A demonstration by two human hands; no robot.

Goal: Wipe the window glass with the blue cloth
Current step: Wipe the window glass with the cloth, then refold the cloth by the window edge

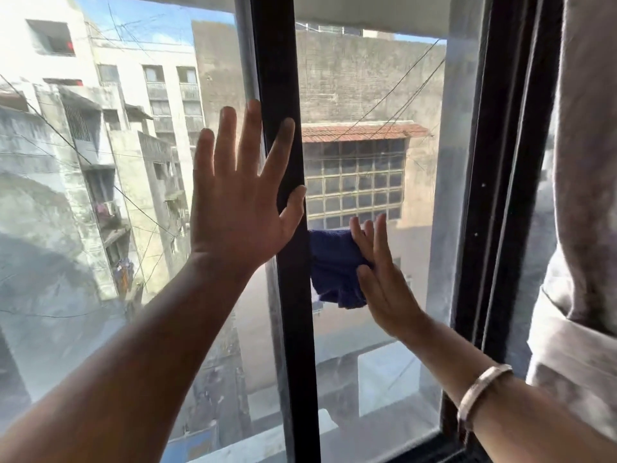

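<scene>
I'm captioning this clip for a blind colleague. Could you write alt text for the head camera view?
The right hand presses a dark blue cloth flat against the right window pane, beside the black vertical frame bar. The left hand rests open across the left pane and that bar; weathered buildings show outside.

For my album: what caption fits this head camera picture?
Right hand presses a blue cloth on the window glass; left hand rests on the frame.

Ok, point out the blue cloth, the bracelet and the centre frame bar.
blue cloth (334, 265), head view, fabric middle
bracelet (479, 385), head view, band's middle
centre frame bar (277, 61), head view, upper part
</scene>
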